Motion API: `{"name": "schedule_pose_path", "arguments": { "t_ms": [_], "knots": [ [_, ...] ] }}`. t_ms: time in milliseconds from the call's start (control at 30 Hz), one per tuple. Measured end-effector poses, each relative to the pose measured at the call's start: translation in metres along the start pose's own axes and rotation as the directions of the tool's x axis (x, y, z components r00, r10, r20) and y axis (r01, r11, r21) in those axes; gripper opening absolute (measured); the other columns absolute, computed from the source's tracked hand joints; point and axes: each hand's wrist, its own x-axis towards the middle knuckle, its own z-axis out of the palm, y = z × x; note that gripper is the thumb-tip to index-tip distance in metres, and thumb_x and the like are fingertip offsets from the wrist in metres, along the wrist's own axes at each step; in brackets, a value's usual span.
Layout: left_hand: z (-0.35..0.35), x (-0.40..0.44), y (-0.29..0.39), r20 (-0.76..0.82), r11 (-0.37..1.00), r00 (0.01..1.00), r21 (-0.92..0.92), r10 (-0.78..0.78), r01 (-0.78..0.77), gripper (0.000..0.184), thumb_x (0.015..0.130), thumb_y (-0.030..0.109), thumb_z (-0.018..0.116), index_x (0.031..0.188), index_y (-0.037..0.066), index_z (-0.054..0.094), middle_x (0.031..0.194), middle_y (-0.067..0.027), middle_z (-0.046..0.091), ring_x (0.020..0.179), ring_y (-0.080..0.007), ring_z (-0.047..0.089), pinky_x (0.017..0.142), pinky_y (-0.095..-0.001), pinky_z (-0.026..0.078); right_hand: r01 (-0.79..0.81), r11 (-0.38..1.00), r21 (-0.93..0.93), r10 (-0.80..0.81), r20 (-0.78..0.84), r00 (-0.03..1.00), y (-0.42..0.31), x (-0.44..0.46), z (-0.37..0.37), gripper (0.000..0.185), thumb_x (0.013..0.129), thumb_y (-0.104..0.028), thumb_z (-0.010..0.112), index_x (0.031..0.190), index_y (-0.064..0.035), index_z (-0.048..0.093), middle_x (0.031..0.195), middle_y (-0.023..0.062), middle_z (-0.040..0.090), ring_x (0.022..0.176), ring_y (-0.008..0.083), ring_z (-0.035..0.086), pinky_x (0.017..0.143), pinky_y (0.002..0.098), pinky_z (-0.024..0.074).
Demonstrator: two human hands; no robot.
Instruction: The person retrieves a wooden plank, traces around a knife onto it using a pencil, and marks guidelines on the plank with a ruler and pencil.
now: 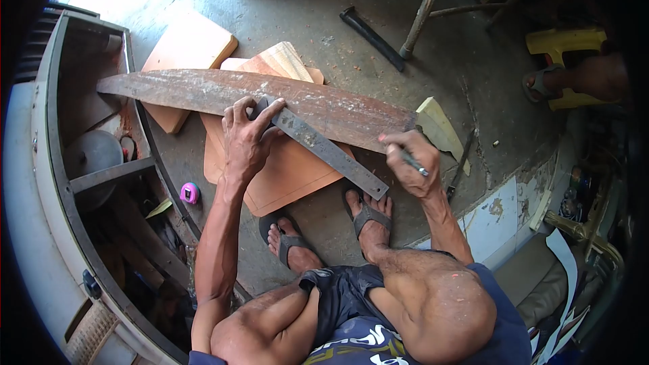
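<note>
A long, weathered brown plank point(209, 88), narrowing toward its left end, lies over several smooth, lighter wooden boards point(287, 186). My left hand point(245, 136) grips the dark stock of a metal try square point(331, 154) at the plank's near edge. The square's blade slants down to the right, past the plank, toward my right foot. Pinched in my right hand point(414, 162) is a slim pencil point(411, 160), its back end pointing down to the right. That hand is at the plank's right end, slightly blurred, and the pencil's tip is hidden.
A metal cabinet point(108, 176) lies open at left, beside a pink tape measure point(190, 193). A dark metal bar point(372, 38) and a pale offcut point(443, 134) lie on the floor. Stool legs point(426, 10) stand behind; another person's sandalled foot point(541, 84) is at right.
</note>
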Motion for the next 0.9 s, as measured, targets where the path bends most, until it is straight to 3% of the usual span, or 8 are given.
{"name": "schedule_pose_path", "arguments": {
  "t_ms": [100, 133, 167, 200, 233, 300, 467, 900],
  "knots": [
    [-0.001, -0.001, 0.000, 0.003, 0.999, 1.000, -0.034, -0.025, 0.025, 0.061, 0.083, 0.017, 0.084, 0.141, 0.033, 0.069, 0.133, -0.0140, 0.051, 0.118, -0.0363, 0.049, 0.107, -0.0493, 0.042, -0.147, 0.988, -0.050, 0.120, -0.360, 0.925, 0.034, -0.023, 0.011, 0.021, 0.104, -0.022, 0.071, 0.115, -0.0047, 0.070, 0.112, 0.0116, 0.073, 0.097, 0.0212, 0.071, 0.084, 0.0348, 0.0577],
    [0.000, -0.003, 0.000, -0.004, 0.999, 0.999, -0.036, -0.038, 0.038, 0.061, 0.083, 0.017, 0.084, 0.141, 0.033, 0.069, 0.133, -0.0140, 0.051, 0.118, -0.0363, 0.049, 0.107, -0.0493, 0.042, -0.331, 0.854, 0.401, 0.482, -0.373, 0.793, 0.055, -0.038, 0.016, 0.029, 0.103, -0.025, 0.073, 0.125, -0.0063, 0.066, 0.118, 0.0119, 0.071, 0.103, 0.0221, 0.069, 0.086, 0.0372, 0.0588],
    [0.001, -0.003, -0.001, -0.015, 0.999, 1.000, -0.035, -0.018, 0.018, 0.061, 0.084, 0.017, 0.083, 0.141, 0.033, 0.069, 0.134, -0.0138, 0.051, 0.118, -0.0362, 0.049, 0.107, -0.0494, 0.042, -0.393, 0.512, 0.764, 0.775, -0.213, 0.595, 0.064, -0.044, 0.017, 0.040, 0.102, -0.027, 0.075, 0.135, -0.0078, 0.062, 0.123, 0.0122, 0.069, 0.109, 0.0231, 0.068, 0.088, 0.0395, 0.0598],
    [0.002, -0.002, -0.003, -0.026, 0.999, 1.000, -0.033, 0.005, -0.006, 0.061, 0.084, 0.017, 0.083, 0.141, 0.033, 0.069, 0.134, -0.0137, 0.051, 0.118, -0.0361, 0.049, 0.107, -0.0495, 0.042, -0.541, 0.220, 0.812, 0.900, 0.045, 0.433, 0.027, -0.026, 0.013, 0.053, 0.104, -0.030, 0.073, 0.148, -0.0102, 0.050, 0.133, 0.0135, 0.066, 0.125, 0.0321, 0.065, 0.109, 0.0539, 0.0533],
    [0.002, -0.001, -0.004, -0.036, 0.999, 0.999, -0.033, 0.001, -0.003, 0.061, 0.084, 0.017, 0.083, 0.141, 0.033, 0.069, 0.134, -0.0137, 0.051, 0.118, -0.0361, 0.049, 0.107, -0.0495, 0.042, -0.541, 0.227, 0.810, 0.896, 0.044, 0.442, 0.021, -0.023, 0.020, 0.053, 0.104, -0.030, 0.073, 0.148, -0.0102, 0.050, 0.133, 0.0135, 0.066, 0.125, 0.0321, 0.065, 0.109, 0.0539, 0.0533],
    [0.003, -0.002, -0.002, -0.012, 0.999, 1.000, -0.047, -0.012, 0.011, 0.060, 0.085, 0.017, 0.083, 0.141, 0.033, 0.069, 0.135, -0.0134, 0.051, 0.119, -0.0356, 0.049, 0.108, -0.0498, 0.042, -0.421, -0.135, 0.897, 0.775, 0.361, 0.520, 0.015, -0.022, 0.027, 0.057, 0.102, -0.026, 0.075, 0.148, -0.0033, 0.049, 0.136, 0.0165, 0.064, 0.130, 0.0352, 0.062, 0.114, 0.0583, 0.0505],
    [-0.001, 0.000, -0.003, -0.008, 1.000, 1.000, -0.031, -0.004, 0.004, 0.057, 0.087, 0.017, 0.082, 0.140, 0.033, 0.070, 0.136, -0.0132, 0.051, 0.124, -0.0351, 0.049, 0.110, -0.0496, 0.041, -0.485, -0.015, 0.875, 0.809, 0.296, 0.508, 0.019, -0.013, 0.028, 0.056, 0.095, -0.010, 0.079, 0.143, 0.0036, 0.052, 0.139, 0.0183, 0.063, 0.125, 0.0353, 0.066, 0.110, 0.0548, 0.0574],
    [-0.001, -0.009, -0.007, 0.021, 0.992, 0.999, -0.123, -0.028, 0.030, 0.062, 0.081, 0.012, 0.086, 0.138, 0.033, 0.071, 0.138, -0.0131, 0.052, 0.127, -0.0386, 0.048, 0.108, -0.0483, 0.050, -0.657, 0.145, 0.740, 0.769, 0.333, 0.545, 0.010, -0.049, 0.025, 0.063, 0.095, -0.023, 0.082, 0.143, -0.0038, 0.047, 0.135, 0.0147, 0.062, 0.119, 0.0302, 0.069, 0.096, 0.0487, 0.0646]
  ]
}}
